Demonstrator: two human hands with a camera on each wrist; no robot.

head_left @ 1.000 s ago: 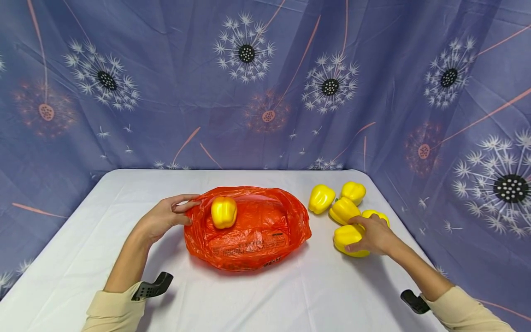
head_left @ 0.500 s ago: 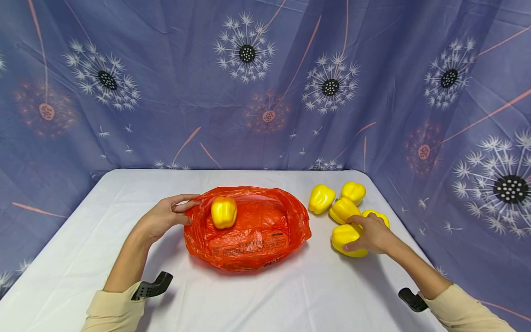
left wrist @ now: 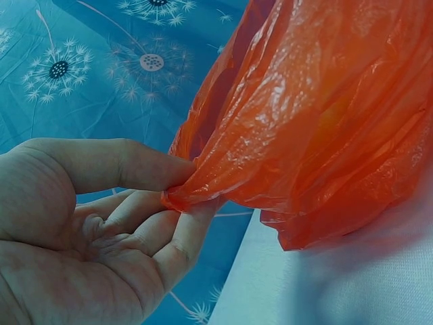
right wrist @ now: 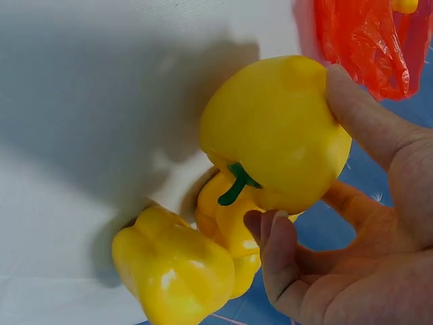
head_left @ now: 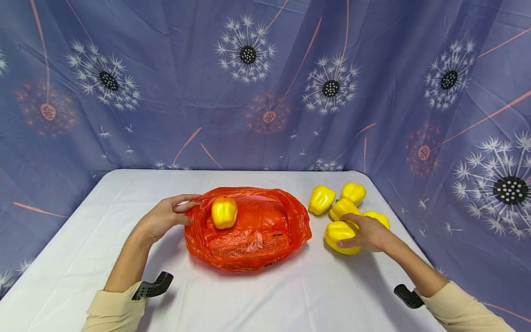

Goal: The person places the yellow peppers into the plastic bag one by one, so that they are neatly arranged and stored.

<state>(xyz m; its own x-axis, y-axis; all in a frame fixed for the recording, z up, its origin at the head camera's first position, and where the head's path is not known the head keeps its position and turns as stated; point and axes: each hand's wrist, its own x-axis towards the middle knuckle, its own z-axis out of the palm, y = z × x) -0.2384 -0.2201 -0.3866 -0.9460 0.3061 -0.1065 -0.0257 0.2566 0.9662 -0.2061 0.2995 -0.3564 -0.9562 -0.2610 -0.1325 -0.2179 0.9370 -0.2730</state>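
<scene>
My left hand (left wrist: 128, 210) pinches the left edge of a red plastic bag (head_left: 249, 230) between thumb and fingers. The bag lies spread with its mouth up, and one yellow bell pepper (head_left: 224, 213) sits inside at its left. On the right, my right hand (head_left: 367, 233) grips another yellow bell pepper (right wrist: 277, 128), thumb on one side and fingers on the other. Its green stem (right wrist: 237, 184) points towards the other peppers in the right wrist view. That held pepper is slightly above the cloth, its shadow beside it.
Several more yellow bell peppers stand behind and beside my right hand, among them a pepper (head_left: 321, 200) nearest the bag and a pepper (head_left: 353, 193) at the back. A white cloth covers the table (head_left: 265, 304). A blue dandelion-print curtain (head_left: 174, 83) hangs around it.
My right hand has moved a little left with the gripped pepper, which now sits nearer the bag. My left hand and the bag have stayed in place.
</scene>
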